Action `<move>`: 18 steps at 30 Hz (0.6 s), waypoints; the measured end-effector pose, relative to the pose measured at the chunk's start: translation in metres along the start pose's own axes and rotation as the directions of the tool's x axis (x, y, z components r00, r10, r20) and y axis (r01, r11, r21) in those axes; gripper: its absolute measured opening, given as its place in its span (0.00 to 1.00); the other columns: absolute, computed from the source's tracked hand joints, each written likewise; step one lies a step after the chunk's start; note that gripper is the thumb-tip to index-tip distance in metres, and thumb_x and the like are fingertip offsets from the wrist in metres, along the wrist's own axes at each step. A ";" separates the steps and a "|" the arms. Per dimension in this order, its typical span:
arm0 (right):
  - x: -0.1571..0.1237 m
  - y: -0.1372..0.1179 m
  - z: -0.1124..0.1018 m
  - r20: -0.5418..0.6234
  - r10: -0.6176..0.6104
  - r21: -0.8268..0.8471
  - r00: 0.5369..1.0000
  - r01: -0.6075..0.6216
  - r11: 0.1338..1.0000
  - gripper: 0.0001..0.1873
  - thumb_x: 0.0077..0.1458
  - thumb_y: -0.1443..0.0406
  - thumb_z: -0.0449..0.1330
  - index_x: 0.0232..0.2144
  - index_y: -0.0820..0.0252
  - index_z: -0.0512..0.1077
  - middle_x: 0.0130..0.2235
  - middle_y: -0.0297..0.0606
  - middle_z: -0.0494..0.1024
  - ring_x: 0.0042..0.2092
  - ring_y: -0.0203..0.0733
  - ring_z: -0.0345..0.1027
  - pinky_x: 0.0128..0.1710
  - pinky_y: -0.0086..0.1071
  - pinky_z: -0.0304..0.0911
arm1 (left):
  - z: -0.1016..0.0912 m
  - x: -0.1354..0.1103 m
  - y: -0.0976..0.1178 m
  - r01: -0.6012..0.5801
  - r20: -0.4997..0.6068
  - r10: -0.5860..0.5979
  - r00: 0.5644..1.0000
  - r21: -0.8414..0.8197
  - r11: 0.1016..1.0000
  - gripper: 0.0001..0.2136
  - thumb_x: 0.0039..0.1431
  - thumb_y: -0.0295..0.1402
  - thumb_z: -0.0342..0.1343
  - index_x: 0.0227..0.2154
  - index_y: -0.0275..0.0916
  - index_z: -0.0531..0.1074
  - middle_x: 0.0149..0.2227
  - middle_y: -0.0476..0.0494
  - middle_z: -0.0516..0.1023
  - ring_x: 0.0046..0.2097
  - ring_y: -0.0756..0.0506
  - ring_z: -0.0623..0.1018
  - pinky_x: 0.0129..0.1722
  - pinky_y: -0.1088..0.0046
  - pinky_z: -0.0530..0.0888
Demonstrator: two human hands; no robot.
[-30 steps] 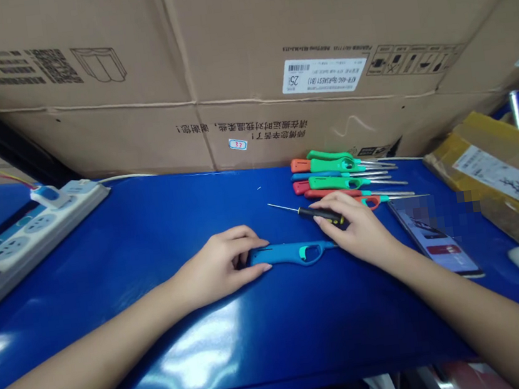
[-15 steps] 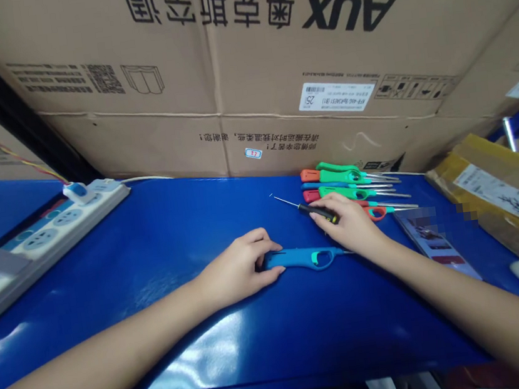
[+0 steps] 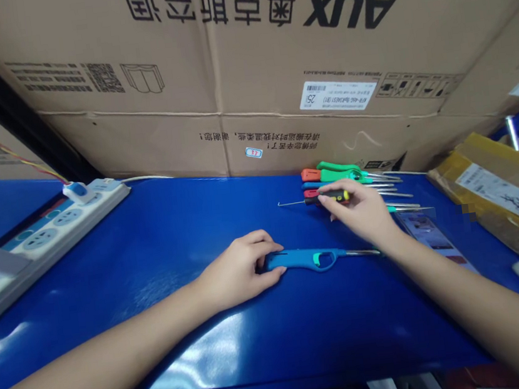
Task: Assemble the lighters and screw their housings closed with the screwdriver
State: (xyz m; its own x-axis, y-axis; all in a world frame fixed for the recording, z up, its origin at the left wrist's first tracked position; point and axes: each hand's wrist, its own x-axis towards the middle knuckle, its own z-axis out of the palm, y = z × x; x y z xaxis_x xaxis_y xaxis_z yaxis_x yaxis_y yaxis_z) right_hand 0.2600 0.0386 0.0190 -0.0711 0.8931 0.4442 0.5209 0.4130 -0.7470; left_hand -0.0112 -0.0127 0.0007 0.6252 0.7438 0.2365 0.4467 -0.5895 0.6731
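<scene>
The left hand [image 3: 240,271] presses the handle end of a blue plastic long-nosed lighter [image 3: 305,258] flat on the blue tabletop [image 3: 174,230], near centre. Farther right, the right hand [image 3: 361,213] pinches a small black-and-yellow screwdriver [image 3: 321,198] beside the pile of coloured lighters [image 3: 342,175]. The screwdriver's tip is clear of the blue lighter, whose casing looks closed.

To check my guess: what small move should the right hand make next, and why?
Probably bring the screwdriver down, tip first, to the blue lighter. The right hand grips it with the tip pointing left, and the left hand pins the lighter flat on the table.
</scene>
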 end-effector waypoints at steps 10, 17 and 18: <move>-0.001 -0.042 -0.013 -0.034 0.351 0.626 0.936 -0.253 0.737 0.14 0.51 0.55 0.69 0.30 0.58 0.73 0.23 0.28 0.70 0.21 0.31 0.63 0.15 0.24 0.61 | 0.006 0.001 0.001 -0.059 0.070 0.065 0.995 -0.079 0.995 0.18 0.62 0.41 0.65 0.53 0.42 0.77 0.47 0.42 0.78 0.44 0.46 0.79 0.43 0.71 0.77; -0.019 -0.032 0.001 0.038 0.368 0.651 0.929 -0.302 0.696 0.14 0.56 0.54 0.65 0.29 0.57 0.69 0.29 0.30 0.70 0.21 0.30 0.61 0.17 0.27 0.65 | 0.009 0.002 0.006 0.027 -0.105 -0.040 0.994 -0.124 0.992 0.17 0.59 0.40 0.67 0.50 0.42 0.78 0.42 0.44 0.79 0.31 0.52 0.73 0.31 0.76 0.73; -0.021 -0.031 0.002 0.043 0.360 0.642 0.932 -0.302 0.705 0.14 0.57 0.54 0.64 0.29 0.56 0.69 0.30 0.31 0.70 0.21 0.30 0.62 0.17 0.27 0.66 | 0.009 0.003 0.006 0.035 -0.119 -0.053 0.991 -0.145 0.989 0.16 0.59 0.39 0.67 0.49 0.41 0.79 0.41 0.45 0.80 0.31 0.52 0.73 0.30 0.76 0.72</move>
State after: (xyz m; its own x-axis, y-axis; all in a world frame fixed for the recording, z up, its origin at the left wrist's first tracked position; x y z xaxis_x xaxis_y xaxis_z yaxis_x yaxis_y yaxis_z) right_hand 0.2435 0.0079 0.0320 0.0852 0.9887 0.1237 -0.1570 0.1359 -0.9782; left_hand -0.0009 -0.0169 -0.0005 0.5198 0.8063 0.2823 0.3707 -0.5106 0.7758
